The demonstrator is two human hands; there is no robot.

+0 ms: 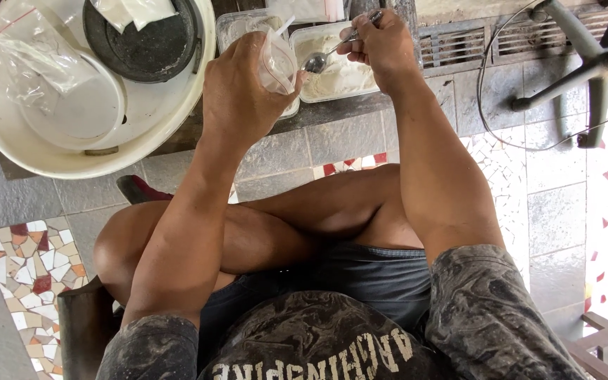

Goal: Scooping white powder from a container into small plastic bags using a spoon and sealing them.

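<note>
Bag (277, 65) in left hand (237, 88), spoon (325, 56) beside

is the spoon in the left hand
No, the right hand holds the spoon; the left hand holds a small plastic bag.

- Small plastic bag (276, 65): clear, colourless film.
- Spoon (326, 55): bright silver metal.
- Rectangular tub (302, 34): translucent walls, off-white powder inside.
- Large basin (142, 137): cream, holding a black round pan (142, 53) and clear bags with a thin red strip.
- Shorts (367, 278): dark grey-blue.
- Shirt (318, 338): black and grey marbled swirl with pale lettering.
- Floor (550, 218): grey slate tiles, set with mosaic patches of white, red, orange and beige chips.
- Chair base (585, 63): grey-green.
</note>
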